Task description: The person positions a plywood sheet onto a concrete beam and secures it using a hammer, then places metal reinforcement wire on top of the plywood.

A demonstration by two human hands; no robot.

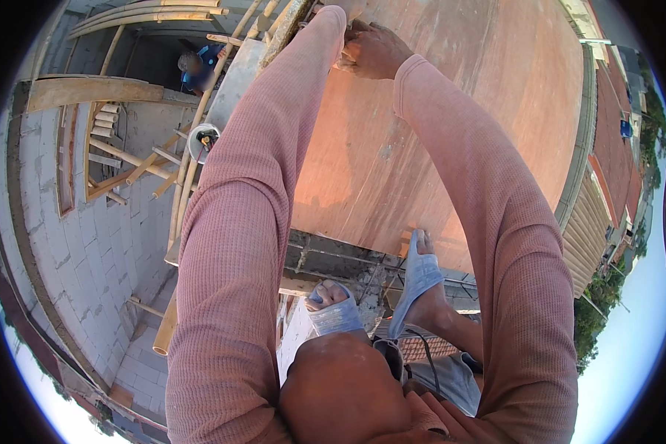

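Observation:
At the top, my right hand (375, 52) rests low over a large reddish plywood sheet (451, 111), close to its far left edge. Its fingers curl inward beside my left cuff; whatever they grip, if anything, is hidden. My left arm, in a pink ribbed sleeve (244, 177), reaches up to the same spot, and the cuff covers nearly all of my left hand. Just left of the hands runs a rough, cement-crusted edge (285, 33).
My feet in grey-blue sandals (337, 311) stand at the plywood's near edge, by a gap with metal bars. Left, a white bucket (202, 140) holding tools stands near bamboo poles (189, 192). Below are a block wall (89, 244) and a person (196, 66). Roofs (618, 140) lie right.

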